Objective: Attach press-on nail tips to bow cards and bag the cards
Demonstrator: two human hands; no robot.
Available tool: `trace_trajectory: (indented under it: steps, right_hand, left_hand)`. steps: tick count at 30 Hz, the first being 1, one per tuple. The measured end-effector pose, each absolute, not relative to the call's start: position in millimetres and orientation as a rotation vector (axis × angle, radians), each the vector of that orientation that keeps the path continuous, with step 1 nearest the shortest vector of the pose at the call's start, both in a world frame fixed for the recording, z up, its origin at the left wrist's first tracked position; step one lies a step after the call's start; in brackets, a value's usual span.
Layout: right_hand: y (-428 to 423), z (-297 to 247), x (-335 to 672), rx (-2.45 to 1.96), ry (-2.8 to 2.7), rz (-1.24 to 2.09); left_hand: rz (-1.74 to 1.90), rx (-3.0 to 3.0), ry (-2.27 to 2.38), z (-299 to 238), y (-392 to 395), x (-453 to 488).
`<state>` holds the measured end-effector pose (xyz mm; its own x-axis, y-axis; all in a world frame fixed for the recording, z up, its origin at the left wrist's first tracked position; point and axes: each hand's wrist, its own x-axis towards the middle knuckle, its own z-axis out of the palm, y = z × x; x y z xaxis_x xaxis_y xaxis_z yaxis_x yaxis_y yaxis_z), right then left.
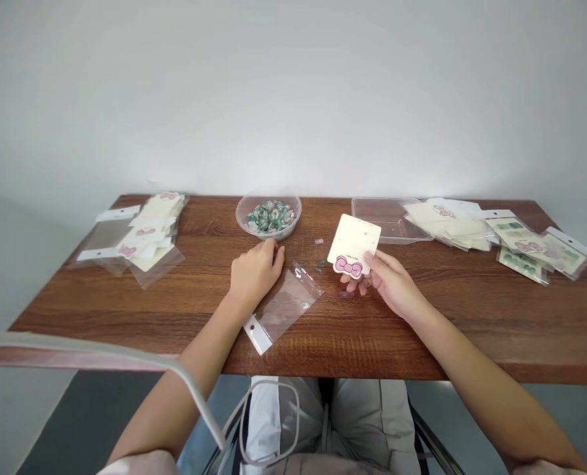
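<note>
Card, cream, one: pink bow printed at its lower edge, raised above the desk, right of centre (357,237).
Right hand (392,282): thumb on the card's face, fingers spread behind it, pinched closed on its lower right corner.
Left hand (254,272): palm down, fingers curled inward; whether anything lies under them, cannot tell. Position: at the near edge of the bowl, beside the clear bag.
Clear bag (296,297), white punched header: flat on the desk, between the hands.
Bowl (242,216), clear, round: holding a heap of green and pale pieces (271,216).
Loose pieces (318,241), pink and green: scattered near the card.
Tray (390,212), clear, rectangular: behind the card.
Pile of cards (452,221), bow-printed: against the tray's right end, partly over it.
Bagged cards (524,247), with green spots: far right, overlapping.
Stack of cards and bags (148,231): far left.
Desk (175,316): brown wood grain, set before a plain pale wall (293,99).
Cable (194,392), white: looping across the lower left foreground.
</note>
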<state>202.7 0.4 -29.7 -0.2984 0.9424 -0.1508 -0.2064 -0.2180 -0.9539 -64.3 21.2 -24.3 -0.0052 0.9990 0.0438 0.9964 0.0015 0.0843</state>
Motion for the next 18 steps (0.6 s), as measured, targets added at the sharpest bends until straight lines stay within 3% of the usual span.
trace_trajectory:
  steps: [6, 11, 18]
  right_hand:
    - [1, -29, 204, -1.015, -1.128, 1.631]
    - [-1, -26, 204, -0.945, -1.123, 1.746]
    - [-7, -25, 202, -0.801, -1.134, 2.005]
  left_hand:
    - [0.362, 2.136, 2.330, -13, 11, -64]
    - [0.975, 1.669, 1.481, 0, 15, -56]
    - [0.751, 1.012, 0.585, 9, 24, -7]
